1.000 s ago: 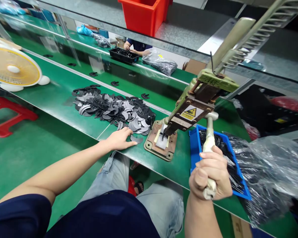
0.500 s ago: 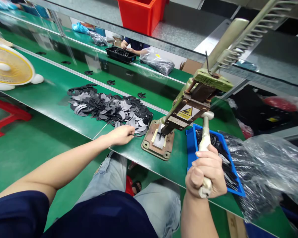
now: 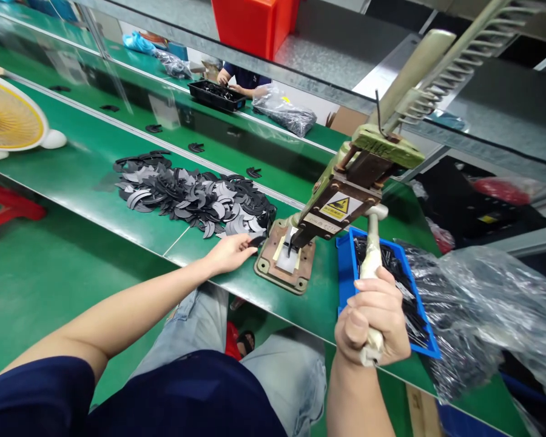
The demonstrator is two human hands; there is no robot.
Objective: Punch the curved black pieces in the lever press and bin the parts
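Observation:
My right hand (image 3: 377, 318) is wrapped round the taped lever handle (image 3: 373, 243) of a green hand press (image 3: 334, 203). Between the fingertips of my left hand (image 3: 233, 252) is a dark curved piece (image 3: 256, 241), just left of the press base (image 3: 264, 262). A light metal plate (image 3: 287, 260) lies on that base, with a small dark part on it under the ram. Close beyond my left hand spreads a heap of grey and black crescent-shaped pieces (image 3: 186, 193) on the green bench.
Right of the press stands a blue bin (image 3: 343, 267) of black parts, beside clear plastic bags (image 3: 486, 309). Several dark pieces lie along the green strip behind the heap. A fan (image 3: 13, 115) is at left, a red bin (image 3: 255, 24) on the shelf. Across the bench a person handles parts by a black tray (image 3: 216, 97).
My left hand has shifted slightly right and turned, and the dark piece in its fingers now shows more clearly near the press base. My right hand keeps its grip on the lever.

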